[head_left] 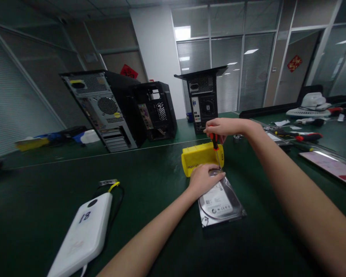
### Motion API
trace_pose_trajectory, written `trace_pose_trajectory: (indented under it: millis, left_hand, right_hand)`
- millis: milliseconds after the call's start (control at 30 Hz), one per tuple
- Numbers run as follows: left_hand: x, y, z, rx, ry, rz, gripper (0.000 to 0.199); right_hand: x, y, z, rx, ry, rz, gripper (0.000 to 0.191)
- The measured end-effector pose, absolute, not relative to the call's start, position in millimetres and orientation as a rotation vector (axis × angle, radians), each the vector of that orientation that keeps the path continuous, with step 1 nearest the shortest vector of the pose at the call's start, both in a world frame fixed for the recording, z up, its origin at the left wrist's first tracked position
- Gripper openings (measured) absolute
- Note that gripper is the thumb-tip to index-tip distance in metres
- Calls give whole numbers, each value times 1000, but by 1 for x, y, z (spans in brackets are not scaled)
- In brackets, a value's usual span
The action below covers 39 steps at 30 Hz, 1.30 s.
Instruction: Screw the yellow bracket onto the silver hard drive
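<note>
A silver hard drive (219, 200) with a white label lies on the dark green table. My left hand (204, 179) rests on its far end, the fingers pressed together over the metal. My right hand (217, 127) is closed round the red and black handle of a screwdriver (215, 142) above the drive. The screwdriver points down, and its tip is at the drive's far edge, near my left fingertips. Just behind the drive stands a yellow plastic box (200, 156), partly hidden by both hands.
Black computer cases (115, 111), (204, 102) stand at the back. A white power bank (82, 234) with a cable lies at the left front. On the right are a tablet (331, 165), pliers (308, 136) and a white helmet-like object (313, 104).
</note>
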<state>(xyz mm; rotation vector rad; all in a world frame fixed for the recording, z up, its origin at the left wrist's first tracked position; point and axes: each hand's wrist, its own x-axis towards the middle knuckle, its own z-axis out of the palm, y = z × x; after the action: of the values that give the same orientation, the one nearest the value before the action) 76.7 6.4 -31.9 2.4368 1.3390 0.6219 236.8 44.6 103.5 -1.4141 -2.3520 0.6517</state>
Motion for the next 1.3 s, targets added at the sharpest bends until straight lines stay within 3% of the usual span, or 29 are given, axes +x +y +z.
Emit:
trace_pose_trajectory:
  millis: [200, 567, 1300]
  left_hand:
    - [77, 6, -33, 2451, 1327, 616, 44]
    - [83, 10, -37, 2452, 1286, 597, 48]
    - [85, 7, -32, 2436, 1282, 517, 52]
  right_hand:
    - [243, 42, 108, -1376, -2298, 967, 8]
    - [243, 53, 102, -1344, -2385, 716, 28]
    - [248, 33, 107, -1523, -2306, 762, 24]
